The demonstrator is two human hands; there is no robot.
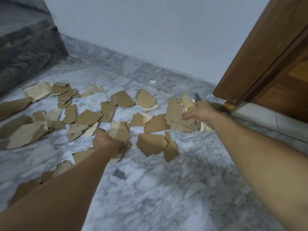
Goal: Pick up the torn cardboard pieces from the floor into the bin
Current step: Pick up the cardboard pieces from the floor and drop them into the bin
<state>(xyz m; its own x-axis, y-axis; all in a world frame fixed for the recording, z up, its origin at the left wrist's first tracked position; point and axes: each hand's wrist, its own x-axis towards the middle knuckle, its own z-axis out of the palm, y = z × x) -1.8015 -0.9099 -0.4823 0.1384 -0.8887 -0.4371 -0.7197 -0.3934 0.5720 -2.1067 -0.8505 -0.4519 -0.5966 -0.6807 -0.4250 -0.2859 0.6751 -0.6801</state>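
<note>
Cardboard pieces (150, 145) beside left fingers (127, 145), stack (176, 112) under right fingers (186, 116)

Dim cool indoor light, soft shadows, slight blur, wide-angle edge distortion

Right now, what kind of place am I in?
Probably a hallway or stair landing in a home: polished marble floor, a dark stone stair step at the left, a wooden door at the right, and a plain painted wall.

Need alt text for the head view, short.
Two bare arms reach over torn cardboard pieces scattered on a marble floor: the right hand grips a stack of pieces, the left hand grasps another. No bin in view.
</note>
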